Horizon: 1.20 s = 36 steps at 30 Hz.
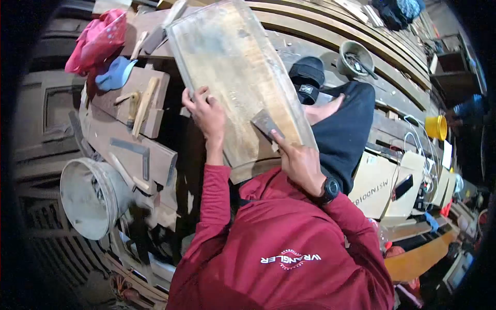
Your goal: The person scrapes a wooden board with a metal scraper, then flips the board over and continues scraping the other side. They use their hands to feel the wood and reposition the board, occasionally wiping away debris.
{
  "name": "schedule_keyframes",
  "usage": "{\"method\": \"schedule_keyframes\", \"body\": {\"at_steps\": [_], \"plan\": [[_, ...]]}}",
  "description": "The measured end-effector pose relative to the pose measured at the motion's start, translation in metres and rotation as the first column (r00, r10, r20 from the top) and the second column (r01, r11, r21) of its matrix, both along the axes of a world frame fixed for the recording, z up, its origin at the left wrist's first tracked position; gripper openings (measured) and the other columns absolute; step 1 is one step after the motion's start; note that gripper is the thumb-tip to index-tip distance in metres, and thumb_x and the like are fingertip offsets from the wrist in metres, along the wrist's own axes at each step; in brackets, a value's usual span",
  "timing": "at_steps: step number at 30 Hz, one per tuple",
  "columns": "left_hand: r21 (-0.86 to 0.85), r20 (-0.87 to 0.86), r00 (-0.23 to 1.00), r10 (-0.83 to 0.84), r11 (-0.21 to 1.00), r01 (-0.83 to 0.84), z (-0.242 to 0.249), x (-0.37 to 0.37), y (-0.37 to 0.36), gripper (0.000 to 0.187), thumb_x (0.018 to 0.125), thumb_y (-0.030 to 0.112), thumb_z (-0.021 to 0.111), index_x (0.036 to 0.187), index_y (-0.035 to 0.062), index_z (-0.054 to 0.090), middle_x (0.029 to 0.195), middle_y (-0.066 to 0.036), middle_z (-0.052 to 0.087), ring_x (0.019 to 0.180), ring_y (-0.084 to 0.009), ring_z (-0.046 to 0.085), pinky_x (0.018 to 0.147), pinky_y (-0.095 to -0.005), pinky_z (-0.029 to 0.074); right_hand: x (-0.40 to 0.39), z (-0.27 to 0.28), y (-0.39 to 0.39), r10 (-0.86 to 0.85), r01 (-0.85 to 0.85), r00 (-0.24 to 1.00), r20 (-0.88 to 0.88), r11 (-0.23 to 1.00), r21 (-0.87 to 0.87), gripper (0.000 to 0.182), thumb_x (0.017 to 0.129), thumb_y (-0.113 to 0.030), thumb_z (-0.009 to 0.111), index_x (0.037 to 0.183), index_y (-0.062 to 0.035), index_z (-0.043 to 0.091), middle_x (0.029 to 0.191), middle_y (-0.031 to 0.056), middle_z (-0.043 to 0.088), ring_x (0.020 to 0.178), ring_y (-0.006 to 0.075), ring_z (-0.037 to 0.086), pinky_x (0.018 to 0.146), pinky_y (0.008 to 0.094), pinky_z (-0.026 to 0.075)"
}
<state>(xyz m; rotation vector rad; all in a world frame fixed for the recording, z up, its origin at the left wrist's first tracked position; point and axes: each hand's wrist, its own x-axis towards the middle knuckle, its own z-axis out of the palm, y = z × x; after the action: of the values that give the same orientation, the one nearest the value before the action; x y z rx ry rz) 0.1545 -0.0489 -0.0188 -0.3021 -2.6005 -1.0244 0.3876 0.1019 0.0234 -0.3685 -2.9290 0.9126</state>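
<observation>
A pale, stained wooden panel lies tilted across my lap, its far end pointing up and left. At its left edge is my left hand, fingers bent over the rim and the wood. My right hand grips a flat, dark-bladed scraper, the index finger stretched along it. The blade rests against the panel's face, near its right side. A small cream-coloured part shows under the fingers; the rest of the grip is hidden by my hand.
To the left are a dusty bucket, a metal square, a wooden-handled tool and a pink cloth. A pot of small items stands on slats at upper right. A cardboard box holds a phone.
</observation>
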Motion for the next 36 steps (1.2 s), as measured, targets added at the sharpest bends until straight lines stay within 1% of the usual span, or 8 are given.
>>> {"method": "schedule_keyframes", "body": {"at_steps": [4, 5, 11, 15, 18, 22, 26, 36], "plan": [[0.051, 0.017, 1.000, 0.015, 0.999, -0.016, 0.011, 0.006, 0.005, 0.027, 0.092, 0.004, 0.061, 0.118, 0.0049, 0.063, 0.149, -0.024, 0.037, 0.130, -0.0461, 0.049, 0.108, -0.0503, 0.041, -0.046, -0.013, 0.006, -0.022, 0.022, 0.995, -0.095, 1.000, -0.008, 0.053, 0.096, -0.014, 0.060, 0.149, -0.0221, 0.057, 0.078, 0.0188, 0.070, 0.065, 0.0386, 0.067, 0.061, 0.0500, 0.051], [0.022, 0.026, 0.999, 0.018, 1.000, -0.019, 0.013, 0.007, 0.006, 0.026, 0.092, 0.003, 0.060, 0.119, 0.0033, 0.063, 0.149, -0.025, 0.037, 0.132, -0.0449, 0.048, 0.109, -0.0505, 0.040, -0.056, -0.004, 0.008, -0.041, 0.040, 0.998, 0.046, 0.999, 0.032, 0.049, 0.098, -0.017, 0.059, 0.146, -0.0240, 0.059, 0.078, 0.0219, 0.069, 0.067, 0.0400, 0.068, 0.062, 0.0514, 0.052], [-0.283, -0.127, 0.991, -0.046, 0.959, 0.008, 0.020, 0.014, 0.014, 0.025, 0.090, 0.003, 0.062, 0.115, 0.0014, 0.066, 0.150, -0.023, 0.041, 0.141, -0.0421, 0.041, 0.118, -0.0535, 0.032, -0.023, 0.010, 0.007, -0.063, 0.064, 0.998, 0.028, 0.997, -0.044, 0.047, 0.098, -0.018, 0.062, 0.144, -0.0258, 0.061, 0.075, 0.0249, 0.067, 0.071, 0.0435, 0.069, 0.064, 0.0531, 0.054], [-0.206, -0.011, 0.986, -0.168, 0.965, 0.163, 0.034, 0.026, 0.017, 0.024, 0.092, 0.001, 0.057, 0.114, -0.0009, 0.066, 0.150, -0.025, 0.038, 0.147, -0.0430, 0.034, 0.121, -0.0601, 0.026, -0.029, 0.006, 0.008, -0.084, 0.085, 0.996, 0.026, 0.996, -0.036, 0.046, 0.097, -0.017, 0.064, 0.142, -0.0244, 0.064, 0.075, 0.0252, 0.067, 0.070, 0.0441, 0.068, 0.063, 0.0511, 0.053], [-0.180, -0.072, 0.986, -0.148, 0.975, 0.133, 0.035, 0.043, 0.020, 0.025, 0.091, 0.001, 0.062, 0.116, 0.0016, 0.065, 0.147, -0.023, 0.044, 0.142, -0.0432, 0.039, 0.118, -0.0520, 0.033, -0.060, -0.002, 0.010, -0.058, 0.057, 0.998, -0.031, 0.998, -0.009, 0.048, 0.097, -0.016, 0.060, 0.145, -0.0221, 0.061, 0.067, 0.0236, 0.064, 0.060, 0.0408, 0.066, 0.058, 0.0519, 0.050], [-0.147, 0.025, 0.964, -0.265, 0.953, 0.266, 0.045, 0.096, 0.014, 0.025, 0.093, 0.003, 0.061, 0.117, 0.0027, 0.065, 0.146, -0.024, 0.045, 0.142, -0.0465, 0.039, 0.119, -0.0556, 0.030, -0.054, -0.005, 0.015, -0.035, 0.034, 0.997, -0.071, 0.999, -0.010, 0.047, 0.098, -0.018, 0.060, 0.144, -0.0222, 0.061, 0.068, 0.0249, 0.064, 0.061, 0.0424, 0.066, 0.059, 0.0530, 0.051], [-0.087, 0.141, 0.920, -0.365, 0.922, 0.378, 0.033, 0.140, 0.001, 0.029, 0.092, 0.005, 0.062, 0.121, 0.0032, 0.065, 0.150, -0.025, 0.041, 0.145, -0.0489, 0.034, 0.120, -0.0598, 0.028, -0.016, 0.006, 0.019, -0.056, 0.057, 0.998, 0.041, 0.998, -0.037, 0.044, 0.097, -0.015, 0.063, 0.141, -0.0210, 0.065, 0.074, 0.0285, 0.062, 0.063, 0.0433, 0.065, 0.057, 0.0500, 0.050], [-0.232, 0.121, 0.950, -0.287, 0.923, 0.308, 0.074, 0.130, -0.002, 0.045, 0.093, 0.017, 0.065, 0.135, 0.0029, 0.057, 0.160, -0.027, 0.032, 0.154, -0.0462, 0.025, 0.121, -0.0605, 0.027, -0.012, -0.004, 0.028, -0.089, 0.087, 0.996, -0.022, 0.993, -0.073, 0.043, 0.099, -0.017, 0.065, 0.142, -0.0204, 0.065, 0.066, 0.0275, 0.060, 0.055, 0.0409, 0.063, 0.052, 0.0477, 0.047]]}}
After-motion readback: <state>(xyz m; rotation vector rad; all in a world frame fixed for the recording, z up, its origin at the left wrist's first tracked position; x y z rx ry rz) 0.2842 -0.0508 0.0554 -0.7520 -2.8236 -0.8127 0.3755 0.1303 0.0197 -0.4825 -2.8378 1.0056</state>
